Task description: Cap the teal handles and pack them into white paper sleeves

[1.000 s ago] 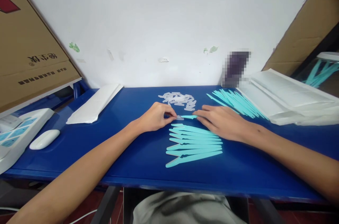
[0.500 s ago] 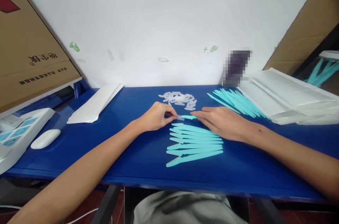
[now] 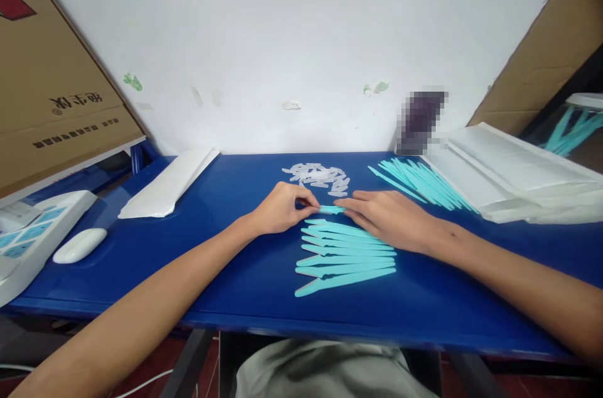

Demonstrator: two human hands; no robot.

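My left hand (image 3: pixel 285 208) pinches a small clear blade cover between thumb and fingertips; the fingers hide much of it. From the right, my right hand (image 3: pixel 391 217) grips a turquoise eyebrow razor (image 3: pixel 332 209), whose blade end points left to my left fingertips. The razor's tip and the cover meet there, but how far one sits over the other is too small to tell. Just below both hands, several turquoise razors (image 3: pixel 348 252) lie fanned in a row, blade ends to the left. Behind the hands is a loose pile of clear covers (image 3: pixel 316 174).
More razors (image 3: pixel 419 181) lie heaped at the back right beside clear plastic bags (image 3: pixel 527 172). On the left are a white flat packet (image 3: pixel 167 188), a white mouse-shaped case (image 3: pixel 80 245) and a power strip (image 3: pixel 44 235). Cardboard (image 3: pixel 61 84) stands at the left, before the white wall.
My hands have come closer together. The razor has moved left towards my left fingertips, and the clear cover between them shows less. The row and piles look the same.
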